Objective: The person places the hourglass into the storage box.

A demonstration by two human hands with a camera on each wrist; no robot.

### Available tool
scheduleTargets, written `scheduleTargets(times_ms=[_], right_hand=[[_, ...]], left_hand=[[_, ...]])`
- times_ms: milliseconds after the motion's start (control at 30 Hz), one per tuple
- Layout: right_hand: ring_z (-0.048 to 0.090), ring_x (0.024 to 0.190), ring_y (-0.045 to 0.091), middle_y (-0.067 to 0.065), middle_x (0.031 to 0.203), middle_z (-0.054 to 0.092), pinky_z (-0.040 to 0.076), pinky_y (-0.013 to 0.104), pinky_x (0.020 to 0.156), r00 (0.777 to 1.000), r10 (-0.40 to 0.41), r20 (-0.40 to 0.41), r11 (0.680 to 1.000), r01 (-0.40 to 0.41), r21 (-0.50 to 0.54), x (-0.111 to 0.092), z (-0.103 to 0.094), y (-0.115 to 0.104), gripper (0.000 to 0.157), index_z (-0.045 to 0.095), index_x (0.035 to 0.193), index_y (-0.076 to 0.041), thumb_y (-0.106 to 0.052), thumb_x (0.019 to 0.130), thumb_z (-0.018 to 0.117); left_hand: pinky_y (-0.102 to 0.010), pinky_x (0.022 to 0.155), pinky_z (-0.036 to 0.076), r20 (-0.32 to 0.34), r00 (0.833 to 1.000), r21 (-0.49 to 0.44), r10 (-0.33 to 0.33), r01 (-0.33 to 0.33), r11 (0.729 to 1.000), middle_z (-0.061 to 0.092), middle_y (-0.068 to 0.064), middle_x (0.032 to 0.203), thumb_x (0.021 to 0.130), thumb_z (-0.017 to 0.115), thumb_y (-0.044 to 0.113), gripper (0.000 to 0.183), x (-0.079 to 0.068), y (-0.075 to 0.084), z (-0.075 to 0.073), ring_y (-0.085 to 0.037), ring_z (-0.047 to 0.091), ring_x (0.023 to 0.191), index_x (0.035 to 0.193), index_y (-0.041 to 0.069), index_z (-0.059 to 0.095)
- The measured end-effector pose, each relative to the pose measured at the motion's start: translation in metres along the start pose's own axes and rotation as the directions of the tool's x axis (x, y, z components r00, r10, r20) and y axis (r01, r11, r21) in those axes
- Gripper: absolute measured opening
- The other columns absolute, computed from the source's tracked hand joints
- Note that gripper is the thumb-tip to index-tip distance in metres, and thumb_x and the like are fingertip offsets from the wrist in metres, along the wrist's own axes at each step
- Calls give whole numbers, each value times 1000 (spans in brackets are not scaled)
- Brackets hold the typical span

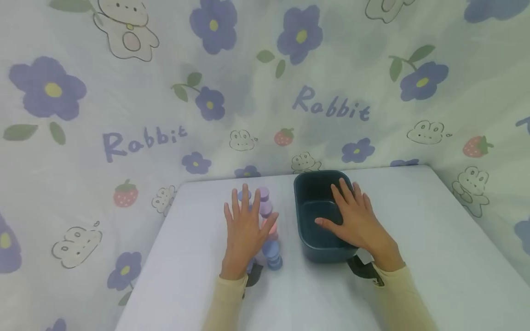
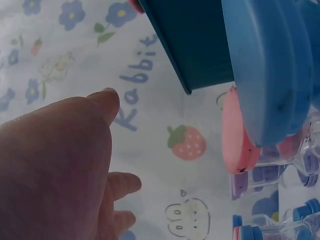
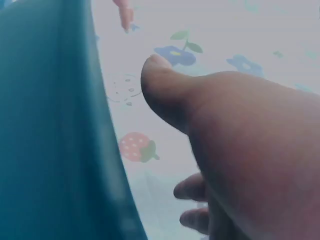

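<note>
My left hand (image 1: 245,232) is spread flat above a group of small sand timers, clear-bodied with coloured round end caps. A blue one (image 1: 271,249), a pink one (image 1: 270,225) and purple ones (image 1: 265,208) show to its right; others are partly hidden under the hand. In the left wrist view a large blue cap (image 2: 272,70) and a pink cap (image 2: 239,135) stand beside that hand. My right hand (image 1: 360,223), fingers spread, hovers over the right side of a dark teal bin (image 1: 327,255). Nothing is held in either hand. The bin's visible inside holds nothing.
A white table (image 1: 186,257) carries everything. Behind and at the sides hangs a cloth (image 1: 248,82) printed with flowers, rabbits and strawberries. Dark straps (image 1: 364,269) sit under the wrists.
</note>
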State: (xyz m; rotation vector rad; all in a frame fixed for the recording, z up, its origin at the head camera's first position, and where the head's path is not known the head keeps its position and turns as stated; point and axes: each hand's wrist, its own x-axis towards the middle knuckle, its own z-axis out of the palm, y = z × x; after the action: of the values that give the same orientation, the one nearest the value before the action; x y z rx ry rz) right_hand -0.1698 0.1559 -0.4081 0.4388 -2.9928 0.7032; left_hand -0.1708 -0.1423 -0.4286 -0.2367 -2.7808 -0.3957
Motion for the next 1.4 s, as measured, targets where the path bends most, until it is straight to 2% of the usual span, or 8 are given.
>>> scheduleTargets(times_ms=[200,333,567,700,900,1100,1233,1400], right_hand=[[5,161,47,13,176,8,16,76,122,999,-38,6,988,37,153,-10,-16,17,103,16,166,-11,-62,93,67],[10,160,44,11,176,7,21,78,119,1000,-17,15,967,13,254,-22,-21,28,104,9,167,-19,-57,93,70],[14,159,47,14,176,6,24,80,116,999,31,35,946,-41,321,-36,-14,43,112,2,168,-21,-54,90,75],[20,155,52,18,175,3,30,79,114,997,1,80,935,-29,352,-40,-7,52,121,-3,167,-17,-50,86,80],[18,154,54,21,174,0,31,79,114,987,-97,127,902,34,429,-39,5,60,138,-11,165,-13,-39,76,91],[23,153,51,21,174,4,34,80,111,982,-163,99,864,93,495,-31,12,62,144,-12,165,-16,-34,71,95],[28,150,51,23,172,9,37,80,108,984,-159,84,864,97,495,-26,17,62,141,-10,166,-17,-35,72,94],[27,151,51,22,173,11,35,81,109,990,-118,81,863,61,502,-22,20,61,138,-7,166,-16,-35,73,93]], left_hand=[[-76,124,14,9,1000,-16,-4,4,1000,15,-17,174,101,48,64,80,1,0,1,-48,11,160,163,17,32],[-75,125,12,19,1000,-30,-1,2,1000,14,-17,174,101,47,65,80,1,-1,4,-47,10,160,164,17,30],[-76,124,13,5,1000,-43,11,-11,999,16,-18,174,100,48,64,81,1,-1,6,-48,12,160,163,17,30],[-76,124,13,7,1000,-39,12,-11,999,17,-18,173,100,48,64,81,1,-1,7,-48,12,160,163,16,30],[-76,124,14,14,1000,-34,6,-5,999,18,-19,173,100,48,64,82,1,-2,7,-47,12,160,164,16,29],[-76,123,15,4,1000,-24,3,-3,1000,19,-20,172,100,49,64,82,2,-2,5,-48,14,159,163,14,31],[-76,123,16,-2,1000,-33,-2,2,999,20,-20,172,100,49,64,82,1,-3,5,-48,15,159,162,14,32],[-76,124,14,10,1000,-49,-14,15,999,18,-19,173,100,48,65,83,1,-4,3,-47,13,160,162,12,32]])
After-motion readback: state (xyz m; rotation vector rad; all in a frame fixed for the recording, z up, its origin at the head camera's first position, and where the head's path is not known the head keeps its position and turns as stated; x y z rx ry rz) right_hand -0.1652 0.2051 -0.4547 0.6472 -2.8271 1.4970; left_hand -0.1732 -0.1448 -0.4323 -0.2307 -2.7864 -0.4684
